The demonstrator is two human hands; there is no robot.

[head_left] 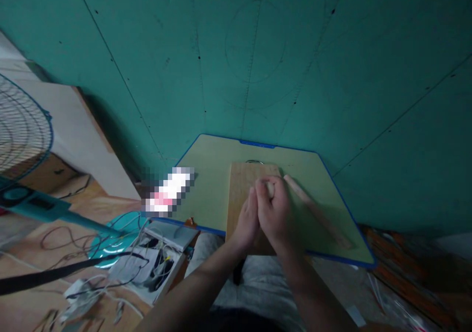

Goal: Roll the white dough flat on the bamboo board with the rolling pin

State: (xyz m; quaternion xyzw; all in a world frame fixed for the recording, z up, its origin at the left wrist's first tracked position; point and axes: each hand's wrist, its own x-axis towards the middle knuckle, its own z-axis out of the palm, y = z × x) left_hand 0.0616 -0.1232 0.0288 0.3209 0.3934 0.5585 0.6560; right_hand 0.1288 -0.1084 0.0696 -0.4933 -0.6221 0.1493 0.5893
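My right hand (277,213) is curled closed around a pale lump that looks like dough (270,190); only a small part of it shows between thumb and forefinger. Pressed against it from the left is my left hand (248,221), fingers together, closing over the same lump. Both hands are above a wooden cutting board (239,187) with a metal handle (255,162) at its far end. Right of the board, a wooden rolling pin (319,211) lies at a slant.
Under the board is a pale table top (206,174) with blue edging, against a green wall (258,66). A blurred-out bright object (169,194) is at its left. A fan (22,130) stands farther left, beside a box of cables (158,258).
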